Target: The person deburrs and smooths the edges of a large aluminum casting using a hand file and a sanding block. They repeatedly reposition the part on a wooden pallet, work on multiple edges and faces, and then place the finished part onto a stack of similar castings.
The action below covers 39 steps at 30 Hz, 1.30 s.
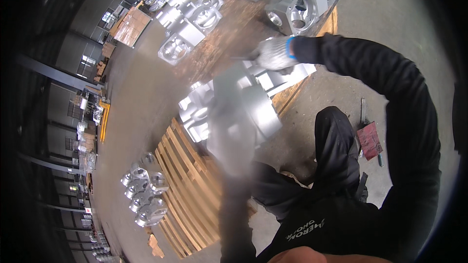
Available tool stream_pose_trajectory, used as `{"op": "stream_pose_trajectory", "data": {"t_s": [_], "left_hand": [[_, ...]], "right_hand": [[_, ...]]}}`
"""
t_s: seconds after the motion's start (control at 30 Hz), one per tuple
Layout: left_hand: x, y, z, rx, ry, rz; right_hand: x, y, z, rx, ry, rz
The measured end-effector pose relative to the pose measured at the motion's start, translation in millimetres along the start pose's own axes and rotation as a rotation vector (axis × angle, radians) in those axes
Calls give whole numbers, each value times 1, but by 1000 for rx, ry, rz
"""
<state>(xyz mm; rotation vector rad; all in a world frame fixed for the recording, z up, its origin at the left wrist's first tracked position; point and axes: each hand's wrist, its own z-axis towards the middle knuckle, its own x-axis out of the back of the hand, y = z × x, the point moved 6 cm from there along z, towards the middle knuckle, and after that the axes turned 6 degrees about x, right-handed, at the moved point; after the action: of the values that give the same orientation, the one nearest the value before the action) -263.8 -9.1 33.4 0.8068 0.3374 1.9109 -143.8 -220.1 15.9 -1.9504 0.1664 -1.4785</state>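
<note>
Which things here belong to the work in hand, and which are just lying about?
In the work: gloved right hand, blurred left hand, silver casting nearest them, brown board.
Apparently lying about: red flat piece, brown scrap, yellow frame.

The right arm (413, 117) bends inward, right hand (275, 54) gloved, left hand (233, 150) blurred.

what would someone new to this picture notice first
Probably the shiny metal part in the middle, with the white-gloved right hand above it in view and the left hand a pale blur at its left. Then the slatted wooden pallet, lower left, with silver parts at its left edge.
</note>
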Motion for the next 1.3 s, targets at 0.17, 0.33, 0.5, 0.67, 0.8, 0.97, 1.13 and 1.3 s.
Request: {"op": "stream_pose_trajectory", "data": {"t_s": [0.17,0.33,0.5,0.67,0.8,0.97,1.13,1.3], "left_hand": [[-9,-14,34,29,-46,47],[-19,-54,97,213,-24,-101],[-36,-95,148,307,-44,-78],[-49,-126,180,407,-98,-151],[-54,-127,188,385,-145,-210],[-50,-123,184,400,-109,-123],[-51,-124,185,382,-123,-136],[-49,-130,188,355,-119,-94]], "right_hand": [[3,4,-13,-94,63,-49],[-2,30,-38,-160,277,229],[-77,64,-43,23,604,1161],[-162,26,-14,233,853,1196],[-168,-31,-26,-39,1132,1046],[-142,-75,-21,-259,1267,826],[-133,-61,8,0,1262,1039],[-131,-43,18,115,1179,1655]]}}
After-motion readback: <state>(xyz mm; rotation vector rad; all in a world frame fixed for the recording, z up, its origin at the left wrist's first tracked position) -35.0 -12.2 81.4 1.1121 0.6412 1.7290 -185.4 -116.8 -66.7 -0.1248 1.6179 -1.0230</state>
